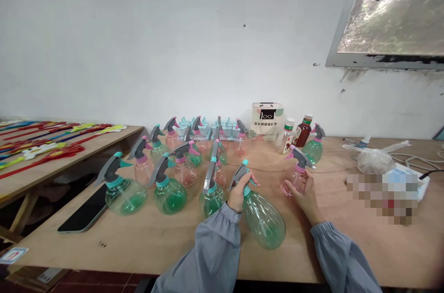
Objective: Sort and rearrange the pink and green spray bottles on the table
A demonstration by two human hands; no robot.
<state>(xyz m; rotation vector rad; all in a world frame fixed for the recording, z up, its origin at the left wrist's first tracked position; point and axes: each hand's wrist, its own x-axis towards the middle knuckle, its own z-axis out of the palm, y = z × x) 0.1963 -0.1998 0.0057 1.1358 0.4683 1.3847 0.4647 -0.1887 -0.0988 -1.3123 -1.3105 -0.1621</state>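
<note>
My left hand point(240, 191) is closed around the grey and teal spray head of a green spray bottle point(265, 221), which tilts with its round body toward the lower right. To the right, my right hand point(305, 193) has its fingers wrapped round the lower body of a pink spray bottle point(293, 177) with a grey and pink head. Several green and pink spray bottles stand in rows left of my hands, among them a green one point(169, 196) and a pink one point(185, 170). Another green spray bottle point(313, 149) stands behind my right hand.
A black phone point(85, 210) lies at the table's left. At the back are light-blue racks point(227, 129), a paper bag point(266, 122) and two capped bottles, one dark red point(303, 131). Plastic wrap point(374, 161) and cables lie right. A side table point(104, 143) holds colourful strips.
</note>
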